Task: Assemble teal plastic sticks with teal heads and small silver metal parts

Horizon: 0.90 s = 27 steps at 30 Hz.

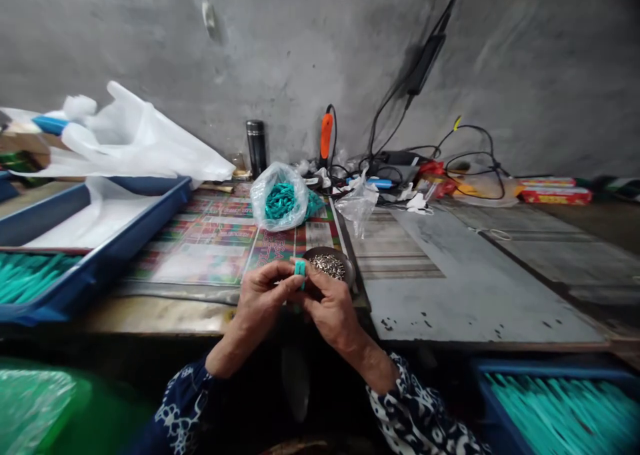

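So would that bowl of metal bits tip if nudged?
Probably slide rather than tip: the bowl looks low and wide. The metal bits filling it likely make it heavy for its size, and a hard shove might scatter them. With left hand and right hand pinching a teal piece beside it, a knock seems possible.

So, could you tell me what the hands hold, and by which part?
A small teal piece, pinched by its lower part between fingertips of the left hand and right hand; top end free.

Left hand (260, 300), right hand (333, 308), teal piece (300, 268) (bowl (327, 248) behind)
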Tool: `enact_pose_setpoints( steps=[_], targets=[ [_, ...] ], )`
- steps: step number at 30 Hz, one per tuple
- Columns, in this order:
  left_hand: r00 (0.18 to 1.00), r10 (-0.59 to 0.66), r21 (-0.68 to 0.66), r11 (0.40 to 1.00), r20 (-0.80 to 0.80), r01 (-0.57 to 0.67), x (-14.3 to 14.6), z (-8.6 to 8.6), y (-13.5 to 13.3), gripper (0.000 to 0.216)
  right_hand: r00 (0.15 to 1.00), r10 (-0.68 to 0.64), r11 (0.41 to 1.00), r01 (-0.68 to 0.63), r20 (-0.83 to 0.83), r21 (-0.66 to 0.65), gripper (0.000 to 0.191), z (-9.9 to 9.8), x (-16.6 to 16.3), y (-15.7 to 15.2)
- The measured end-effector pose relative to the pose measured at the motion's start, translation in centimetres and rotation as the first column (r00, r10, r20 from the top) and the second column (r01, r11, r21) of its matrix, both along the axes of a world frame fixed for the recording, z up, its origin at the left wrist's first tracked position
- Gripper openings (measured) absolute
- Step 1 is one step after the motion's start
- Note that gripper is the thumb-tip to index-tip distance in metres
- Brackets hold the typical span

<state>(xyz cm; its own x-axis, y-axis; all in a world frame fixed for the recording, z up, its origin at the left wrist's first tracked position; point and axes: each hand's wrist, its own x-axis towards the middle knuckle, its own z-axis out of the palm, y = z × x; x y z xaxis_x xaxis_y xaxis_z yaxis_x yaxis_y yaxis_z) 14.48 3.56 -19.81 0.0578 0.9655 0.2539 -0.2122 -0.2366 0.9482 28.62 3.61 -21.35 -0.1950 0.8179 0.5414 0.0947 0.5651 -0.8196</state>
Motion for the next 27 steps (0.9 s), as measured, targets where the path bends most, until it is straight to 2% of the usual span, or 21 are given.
enact_pose_setpoints(
  steps=[3,7,14,20,22,25,27],
  targets=[
    [1.0,0.028,-0.021,0.999,-0.005,-0.028,-0.3,-1.2,-1.0,0.02,1.0,-0.014,0.994,0.012,0.016,0.11,0.04,-1.6,-0.1,-0.6],
    [0.998,0.049,-0.035,0.998,-0.025,-0.05,-0.3,-1.4,-1.3,0.02,0.999,-0.021,0.989,0.017,0.027,0.145,0.042,-1.7,-0.2,-0.6],
    [0.997,0.074,-0.057,0.996,-0.023,-0.075,-0.2,-1.5,-1.5,0.018,0.997,-0.008,1.0,0.009,0.073,-0.016,0.041,-1.3,-0.1,-0.8],
    [0.996,0.082,-0.065,0.994,-0.02,-0.083,-0.1,-1.7,-1.5,0.019,0.996,-0.039,0.999,0.041,0.076,-0.023,0.04,-1.7,-0.1,-0.8],
    [0.996,0.083,-0.064,0.994,-0.024,-0.084,-0.1,-1.5,-1.5,0.019,0.997,-0.037,0.997,0.041,0.064,-0.069,0.04,-1.6,-0.1,-0.9],
    [0.997,0.073,-0.062,0.995,-0.028,-0.075,0.0,-0.9,-1.3,0.019,0.999,-0.019,0.98,0.028,0.047,-0.195,0.043,-0.8,-0.1,-0.9],
    [0.998,0.065,-0.054,0.996,-0.027,-0.066,0.1,0.0,-0.8,0.02,1.0,0.009,0.966,-0.003,0.022,-0.26,0.047,0.5,-0.2,-0.6]
  ],
)
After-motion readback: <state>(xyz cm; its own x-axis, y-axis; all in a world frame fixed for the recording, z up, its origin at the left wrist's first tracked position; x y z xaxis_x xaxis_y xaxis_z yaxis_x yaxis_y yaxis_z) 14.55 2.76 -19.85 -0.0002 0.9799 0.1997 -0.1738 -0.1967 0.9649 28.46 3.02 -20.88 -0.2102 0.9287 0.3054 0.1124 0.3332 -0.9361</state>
